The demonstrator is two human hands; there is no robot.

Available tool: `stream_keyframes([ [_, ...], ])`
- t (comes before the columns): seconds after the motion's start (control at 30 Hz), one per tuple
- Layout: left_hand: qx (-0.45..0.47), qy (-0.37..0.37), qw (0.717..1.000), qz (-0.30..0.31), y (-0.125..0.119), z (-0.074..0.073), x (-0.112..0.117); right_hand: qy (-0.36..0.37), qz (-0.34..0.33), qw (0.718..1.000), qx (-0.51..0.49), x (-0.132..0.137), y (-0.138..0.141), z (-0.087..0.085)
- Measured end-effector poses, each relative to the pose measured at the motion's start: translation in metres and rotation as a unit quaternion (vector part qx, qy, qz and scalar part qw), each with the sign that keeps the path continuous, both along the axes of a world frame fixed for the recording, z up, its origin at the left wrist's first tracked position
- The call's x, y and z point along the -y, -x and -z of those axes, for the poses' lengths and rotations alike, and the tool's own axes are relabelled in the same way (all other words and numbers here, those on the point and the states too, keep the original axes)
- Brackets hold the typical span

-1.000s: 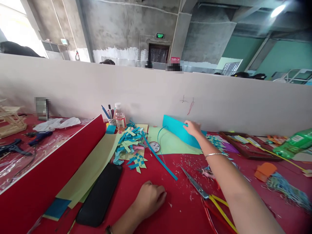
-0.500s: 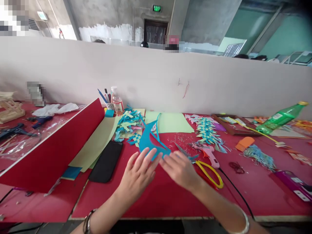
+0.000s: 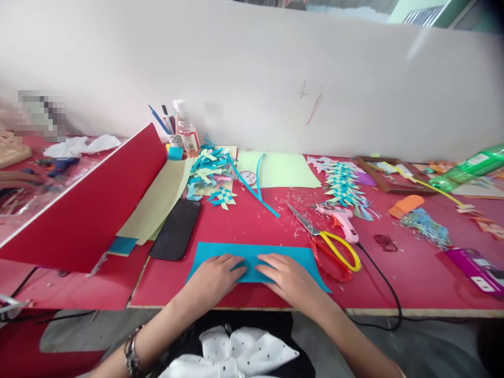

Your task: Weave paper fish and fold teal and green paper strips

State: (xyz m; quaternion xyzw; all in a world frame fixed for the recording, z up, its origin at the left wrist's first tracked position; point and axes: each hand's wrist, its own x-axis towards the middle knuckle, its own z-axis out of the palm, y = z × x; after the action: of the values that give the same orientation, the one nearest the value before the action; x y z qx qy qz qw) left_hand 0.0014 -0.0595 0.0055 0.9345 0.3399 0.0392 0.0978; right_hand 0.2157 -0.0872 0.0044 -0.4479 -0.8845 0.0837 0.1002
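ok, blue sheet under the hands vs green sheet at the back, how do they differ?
The blue sheet lies at the near edge; the green sheet sits back by the partition. The left hand and right hand rest flat on the blue sheet; no hand touches the green sheet; a blue strip lies across it. Both lie flat on the red table.

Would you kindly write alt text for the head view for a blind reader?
The left hand and right hand press flat on a blue paper sheet on the red table; yellow-handled scissors lie to its right, a black phone to its left.
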Motion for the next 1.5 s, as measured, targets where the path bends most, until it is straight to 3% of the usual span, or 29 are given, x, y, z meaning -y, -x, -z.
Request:
stream_keyframes([
  [0.13, -0.010, 0.064, 0.998, 0.004, 0.006, -0.014, -0.022, 0.065, -0.015, 0.998, -0.011, -0.026, -0.001, -0.009],
  [0.3, -0.070, 0.011, 0.997, -0.012, 0.012, -0.016, -0.044, 0.026, -0.023, 0.998, 0.046, -0.050, -0.002, -0.006],
  [0.43, -0.086, -0.038, 0.995, -0.026, 0.012, -0.007, -0.043, -0.023, 0.023, 0.998, 0.061, -0.047, 0.005, 0.004],
  [0.57, -0.042, -0.049, 0.996, -0.067, 0.013, 0.005, -0.035, -0.020, 0.095, 0.995, 0.039, -0.034, 0.013, 0.011],
  [0.7, -0.006, -0.023, 0.997, -0.077, 0.014, 0.008, -0.032, 0.018, 0.118, 0.993, -0.014, -0.030, 0.016, 0.014],
  [0.83, 0.015, 0.006, 0.995, -0.099, 0.019, 0.001, -0.037, 0.059, 0.081, 0.994, -0.045, -0.035, 0.010, 0.008],
  [1.03, 0.106, 0.128, 0.982, -0.090, 0.027, -0.013, -0.038, 0.040, 0.080, 0.994, -0.063, -0.036, 0.004, -0.013],
  [1.23, 0.165, 0.124, 0.974, -0.094, 0.019, -0.039, -0.036, 0.035, 0.019, 0.993, -0.110, -0.039, 0.028, -0.031],
  [1.33, 0.237, 0.132, 0.948, -0.165, 0.022, -0.047, -0.036, 0.046, -0.008, 0.990, -0.134, -0.042, 0.031, -0.039],
  [1.43, 0.340, 0.189, 0.885, -0.258, 0.028, -0.049, -0.034, 0.044, -0.014, 0.987, -0.153, -0.044, 0.028, -0.047],
  [1.5, 0.369, 0.264, 0.847, -0.278, 0.030, -0.050, -0.031, 0.038, -0.017, 0.986, -0.160, -0.044, 0.025, -0.052],
])
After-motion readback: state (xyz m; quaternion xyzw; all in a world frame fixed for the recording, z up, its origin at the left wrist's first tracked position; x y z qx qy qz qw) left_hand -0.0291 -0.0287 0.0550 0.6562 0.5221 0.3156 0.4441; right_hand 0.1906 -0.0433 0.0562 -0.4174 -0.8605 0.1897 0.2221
